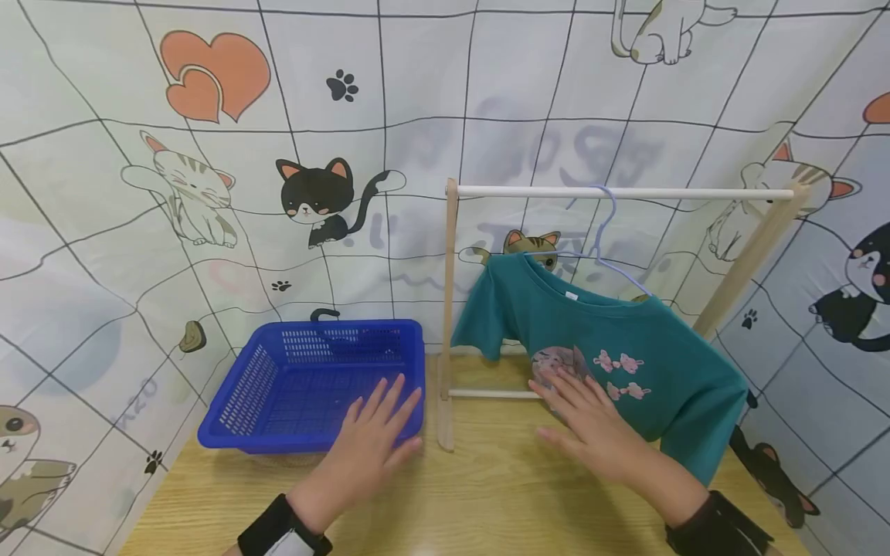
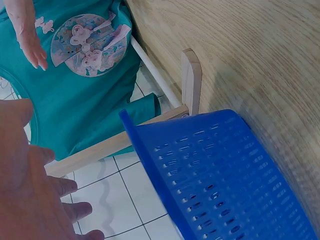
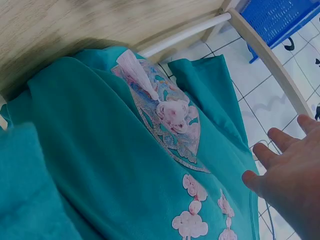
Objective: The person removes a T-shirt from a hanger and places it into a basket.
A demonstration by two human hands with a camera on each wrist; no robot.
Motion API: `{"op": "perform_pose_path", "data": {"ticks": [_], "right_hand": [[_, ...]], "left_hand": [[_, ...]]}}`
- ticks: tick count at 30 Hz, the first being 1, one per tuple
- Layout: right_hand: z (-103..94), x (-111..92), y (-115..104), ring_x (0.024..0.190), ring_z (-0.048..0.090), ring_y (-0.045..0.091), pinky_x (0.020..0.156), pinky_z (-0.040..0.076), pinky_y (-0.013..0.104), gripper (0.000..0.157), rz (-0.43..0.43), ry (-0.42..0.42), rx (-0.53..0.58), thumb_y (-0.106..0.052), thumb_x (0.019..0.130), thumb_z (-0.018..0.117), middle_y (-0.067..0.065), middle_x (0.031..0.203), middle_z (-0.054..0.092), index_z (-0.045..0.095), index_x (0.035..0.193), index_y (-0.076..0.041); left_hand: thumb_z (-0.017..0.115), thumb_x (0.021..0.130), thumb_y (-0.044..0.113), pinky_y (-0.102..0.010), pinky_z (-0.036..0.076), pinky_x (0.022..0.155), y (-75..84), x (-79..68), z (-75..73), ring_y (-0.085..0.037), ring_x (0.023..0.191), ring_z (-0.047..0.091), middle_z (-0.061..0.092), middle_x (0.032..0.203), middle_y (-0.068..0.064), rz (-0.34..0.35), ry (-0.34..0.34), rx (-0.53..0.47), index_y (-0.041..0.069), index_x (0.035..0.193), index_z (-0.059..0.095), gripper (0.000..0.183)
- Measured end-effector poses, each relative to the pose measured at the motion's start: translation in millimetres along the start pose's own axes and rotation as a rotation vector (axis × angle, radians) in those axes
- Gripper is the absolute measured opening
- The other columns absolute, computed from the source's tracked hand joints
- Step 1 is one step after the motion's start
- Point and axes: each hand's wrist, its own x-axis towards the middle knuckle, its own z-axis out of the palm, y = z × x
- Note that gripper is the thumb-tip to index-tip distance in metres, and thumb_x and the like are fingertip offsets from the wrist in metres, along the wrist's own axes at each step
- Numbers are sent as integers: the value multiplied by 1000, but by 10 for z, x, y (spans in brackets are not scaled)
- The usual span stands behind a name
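A teal short-sleeved shirt (image 1: pixel 591 309) with a round printed patch and pink knot trims hangs tilted on a light purple hanger (image 1: pixel 603 232). The hanger hooks over the white bar of a small wooden rack (image 1: pixel 448 309). My right hand (image 1: pixel 598 425), fingers spread and straight, is in front of the shirt and overlaps its patch in the head view. To the left, my left hand (image 1: pixel 371 440) is spread too, near the front right corner of a blue plastic basket (image 1: pixel 313 444). Neither hand holds anything.
The basket and rack stand on a wood-grain table (image 1: pixel 487 494). Behind them and at the right hangs a white cloth (image 1: pixel 417 77) with grid lines and cartoon cats. The rack's lower white rod (image 1: pixel 494 394) runs behind the shirt.
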Motion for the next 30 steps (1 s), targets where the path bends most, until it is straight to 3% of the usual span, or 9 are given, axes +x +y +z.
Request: {"op": "perform_pose_path", "data": {"ticks": [5,9,16,21,25,30], "right_hand": [[-108,23,38,141,25,30,109,15,61,64,-23,69,-20,-45,92,56,4,154,29,31,148,-25],[-263,35,51,137,31,31,107,23,60,65,-42,173,-43,-38,90,62,5,150,35,34,147,-23],[-677,3,48,120,44,36,94,30,63,55,-60,551,-109,-11,80,72,12,133,50,53,132,-11],[-906,-66,67,116,43,41,91,27,65,47,35,765,-164,-13,82,63,16,133,49,56,128,-8],[-1016,-128,136,116,42,42,93,26,64,45,140,823,-177,-13,85,59,17,134,47,54,129,-8],[-1097,-144,211,118,40,44,98,25,64,47,202,816,-179,-12,86,59,19,136,45,51,132,-6]], "left_hand": [[38,98,50,-64,23,107,-5,132,32,-32,144,16,13,158,-7,-16,20,-70,21,152,20,63],[41,99,45,-63,24,107,5,264,34,-32,144,18,18,158,-9,-43,66,-176,17,152,17,65],[45,100,32,-55,21,113,-3,510,-21,-30,145,17,17,157,-12,-49,208,-395,9,152,11,67],[44,100,39,-51,15,116,-1,714,-43,-28,146,11,10,159,-11,-98,221,-585,15,153,2,72],[45,99,40,-52,12,116,30,907,-48,-25,146,8,6,160,-6,-128,223,-694,18,153,0,73],[45,100,33,-48,12,117,86,1137,-14,-20,146,7,5,159,-1,-150,258,-763,22,153,-2,72]]}}
